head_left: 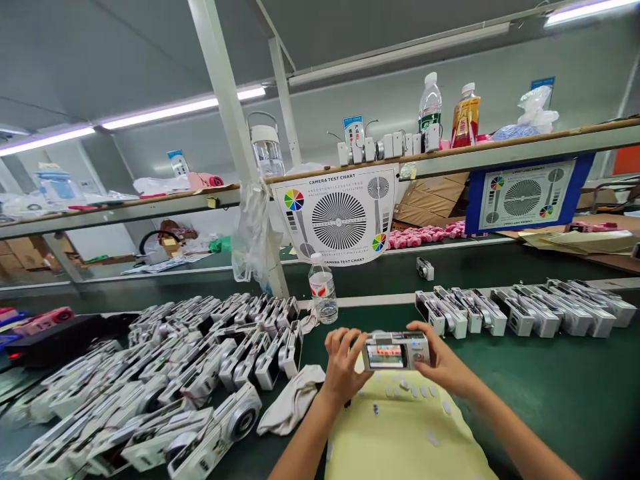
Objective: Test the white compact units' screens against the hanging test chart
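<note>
Between my two hands a silver digital camera (395, 351) is held up, its lit screen facing me. My left hand (345, 360) grips its left end, with fingers curled at the top and the thumb below. At the right end, my right hand (435, 357) has its index finger on top and its thumb near the back buttons. Below the camera lies a yellow sheet (400, 433) with small pale pieces stuck on it. Beyond hangs a printed camera test chart (339, 217). A crumpled white cloth (293, 400) lies left of my left hand.
Many white cameras (200, 360) crowd the green bench at left. More cameras (525, 310) stand in a row at right, with a single small one (425, 269) behind. A water bottle (323, 290) stands under the chart. Overhead runs a shelf (500, 155) with bottles; a second chart (525, 195) hangs right.
</note>
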Motion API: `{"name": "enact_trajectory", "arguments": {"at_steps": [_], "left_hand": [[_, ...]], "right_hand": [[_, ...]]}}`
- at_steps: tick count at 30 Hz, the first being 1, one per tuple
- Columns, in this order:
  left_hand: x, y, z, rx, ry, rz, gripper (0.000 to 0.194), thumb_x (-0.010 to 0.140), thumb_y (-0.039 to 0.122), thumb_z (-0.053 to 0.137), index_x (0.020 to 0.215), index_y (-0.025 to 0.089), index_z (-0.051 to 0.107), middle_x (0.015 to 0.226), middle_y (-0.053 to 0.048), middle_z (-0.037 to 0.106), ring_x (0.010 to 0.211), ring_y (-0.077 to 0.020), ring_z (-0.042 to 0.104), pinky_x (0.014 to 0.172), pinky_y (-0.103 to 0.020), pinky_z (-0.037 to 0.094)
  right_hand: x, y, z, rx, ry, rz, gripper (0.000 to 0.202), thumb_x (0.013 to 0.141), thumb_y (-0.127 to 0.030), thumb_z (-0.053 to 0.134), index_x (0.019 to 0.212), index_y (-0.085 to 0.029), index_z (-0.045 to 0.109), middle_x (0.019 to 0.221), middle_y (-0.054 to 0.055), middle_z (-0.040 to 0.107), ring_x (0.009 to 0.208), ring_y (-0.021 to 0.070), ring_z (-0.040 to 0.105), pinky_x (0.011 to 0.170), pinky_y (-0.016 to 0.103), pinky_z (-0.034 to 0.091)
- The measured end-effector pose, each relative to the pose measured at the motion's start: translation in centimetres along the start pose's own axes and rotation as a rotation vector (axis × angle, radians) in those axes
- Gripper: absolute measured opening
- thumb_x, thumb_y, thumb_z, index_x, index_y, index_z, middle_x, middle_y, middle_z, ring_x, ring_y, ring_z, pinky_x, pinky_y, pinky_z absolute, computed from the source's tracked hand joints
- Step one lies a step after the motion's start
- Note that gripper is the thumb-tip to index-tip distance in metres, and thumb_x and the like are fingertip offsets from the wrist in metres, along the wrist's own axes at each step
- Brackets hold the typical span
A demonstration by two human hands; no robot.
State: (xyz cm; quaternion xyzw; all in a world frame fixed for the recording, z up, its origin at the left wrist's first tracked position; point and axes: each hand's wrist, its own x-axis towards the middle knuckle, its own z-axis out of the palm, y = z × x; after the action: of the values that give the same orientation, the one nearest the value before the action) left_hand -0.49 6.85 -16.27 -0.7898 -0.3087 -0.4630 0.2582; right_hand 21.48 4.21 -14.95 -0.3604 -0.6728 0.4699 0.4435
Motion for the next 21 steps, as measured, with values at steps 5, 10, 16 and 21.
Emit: {"name": "enact_trajectory", "arguments": {"at_steps": [5, 10, 16, 21], "left_hand": [[-2.3, -0.1, 1.9, -0.063, -0.032, 0.030, 0.035, 0.076, 0.025, 0.051, 0.110, 0.017, 0.048, 0.097, -0.009, 0.060, 0.093, -0.0222, 0.048, 0.087, -0.040, 0.033], [-2.4, -0.3, 1.5, -0.101, -0.120, -0.032, 0.040, 0.071, 0.020, 0.054, 0.110, 0.015, 0.049, 0.099, -0.010, 0.060, 0.093, -0.0231, 0.045, 0.088, -0.040, 0.032], [-2.1, 0.1, 0.9, -0.152, -0.223, -0.089, 0.046, 0.064, 0.018, 0.055, 0.110, 0.016, 0.049, 0.099, -0.010, 0.058, 0.095, -0.0244, 0.044, 0.087, -0.039, 0.032], [-2.2, 0.2, 0.7, -0.187, -0.314, -0.128, 0.051, 0.060, 0.018, 0.058, 0.110, 0.015, 0.048, 0.102, -0.009, 0.057, 0.097, -0.0255, 0.042, 0.087, -0.040, 0.030]], "right_hand": [[-0.7, 1.6, 0.0, -0.084, -0.039, 0.087, 0.048, 0.071, -0.014, 0.050, 0.113, -0.024, 0.030, 0.108, 0.005, 0.050, 0.083, 0.0135, 0.055, 0.075, 0.025, 0.044], [-0.7, 1.7, 0.2, -0.076, -0.072, 0.151, 0.049, 0.070, -0.011, 0.047, 0.113, -0.025, 0.031, 0.110, 0.005, 0.049, 0.087, 0.0149, 0.054, 0.078, 0.028, 0.043], [-0.6, 2.1, 0.3, -0.012, -0.036, 0.209, 0.048, 0.069, -0.011, 0.048, 0.113, -0.024, 0.032, 0.104, 0.004, 0.049, 0.085, 0.0152, 0.052, 0.076, 0.028, 0.042], [-0.4, 2.5, -0.4, 0.245, -0.129, 0.219, 0.047, 0.072, -0.016, 0.053, 0.114, -0.025, 0.033, 0.112, 0.004, 0.050, 0.098, 0.0168, 0.054, 0.086, 0.031, 0.041]]}}
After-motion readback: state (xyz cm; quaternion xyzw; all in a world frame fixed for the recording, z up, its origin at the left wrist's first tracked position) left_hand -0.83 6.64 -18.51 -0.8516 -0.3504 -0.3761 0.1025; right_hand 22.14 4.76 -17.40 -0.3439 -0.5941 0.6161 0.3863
